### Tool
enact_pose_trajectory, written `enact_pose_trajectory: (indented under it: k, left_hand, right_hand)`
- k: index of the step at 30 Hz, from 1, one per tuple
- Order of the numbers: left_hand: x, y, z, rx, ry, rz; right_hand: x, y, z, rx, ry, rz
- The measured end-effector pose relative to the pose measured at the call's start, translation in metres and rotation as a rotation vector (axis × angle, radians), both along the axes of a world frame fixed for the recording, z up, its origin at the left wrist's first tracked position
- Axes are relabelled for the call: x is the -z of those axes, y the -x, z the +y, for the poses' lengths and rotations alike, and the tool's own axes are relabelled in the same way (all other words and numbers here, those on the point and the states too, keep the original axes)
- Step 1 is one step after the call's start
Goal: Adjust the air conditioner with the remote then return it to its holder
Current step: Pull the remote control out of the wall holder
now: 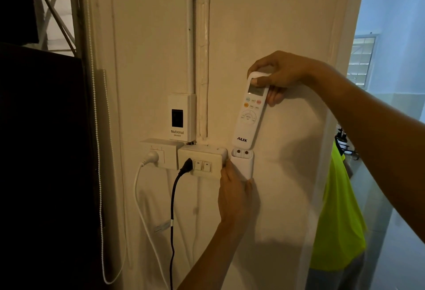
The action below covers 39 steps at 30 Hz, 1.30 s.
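The remote [249,112], pinched at its top by the right hand [279,75], hung tilted at twelve o'clock above the wall holder [242,163] gripped by the left hand [234,194], likely to catch the rim.

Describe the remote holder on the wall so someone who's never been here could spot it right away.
On the cream wall, find the row of white electrical boxes under the National breaker. Just right of the switch box with the black plug sits the remote holder, a small white pocket steadied by the left hand. Unlike its neighbours it has no switches or sockets, only two dark screw holes at its top.
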<state>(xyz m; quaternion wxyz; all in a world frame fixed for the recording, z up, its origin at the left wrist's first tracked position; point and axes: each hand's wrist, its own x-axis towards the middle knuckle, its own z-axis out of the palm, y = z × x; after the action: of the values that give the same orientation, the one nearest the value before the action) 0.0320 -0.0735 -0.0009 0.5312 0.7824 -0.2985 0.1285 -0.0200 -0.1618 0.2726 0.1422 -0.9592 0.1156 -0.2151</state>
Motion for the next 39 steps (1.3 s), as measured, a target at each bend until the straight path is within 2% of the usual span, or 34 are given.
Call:
enact_pose_trajectory:
  k: [4, 7, 9, 11, 16, 19, 22, 25, 32, 35, 39]
  left_hand:
    - [0.001, -0.006, 0.005, 0.044, -0.042, -0.043]
    - [0.0, -0.019, 0.015, 0.114, -0.001, -0.07]
    - [-0.005, -0.024, 0.022, 0.123, 0.026, -0.088]
    - [-0.012, -0.025, 0.031, 0.218, 0.004, -0.112]
    - [-0.029, -0.018, 0.053, 0.33, 0.081, -0.008]
    - [-0.034, -0.011, 0.061, 0.433, 0.066, 0.036]
    - [-0.037, -0.004, 0.068, 0.511, 0.026, 0.075]
    - [-0.04, -0.001, 0.075, 0.527, 0.042, 0.155]
    - [-0.041, 0.003, 0.103, 0.63, 0.138, 0.324]
    - [-0.041, 0.006, 0.116, 0.655, 0.169, 0.375]
    - [-0.043, 0.009, 0.138, 0.642, 0.207, 0.383]
  right_hand:
    - [0.004, 0.011, -0.002, 0.006, -0.006, 0.037]
    - [0.014, 0.018, -0.002, 0.001, 0.034, 0.067]
    - [0.023, 0.02, -0.003, -0.003, 0.001, 0.11]
    - [0.032, 0.02, -0.005, -0.006, -0.08, 0.15]
    - [0.05, 0.017, -0.006, -0.019, -0.164, 0.198]
    - [0.057, 0.018, -0.001, -0.037, -0.233, 0.234]
    - [0.06, 0.019, 0.007, -0.063, -0.188, 0.22]
    - [0.061, 0.022, 0.016, -0.083, -0.229, 0.217]
    - [0.079, 0.029, 0.04, -0.082, -0.274, 0.129]
    - [0.093, 0.034, 0.053, -0.071, -0.289, 0.0]
    - [0.112, 0.045, 0.076, -0.053, -0.419, -0.192]
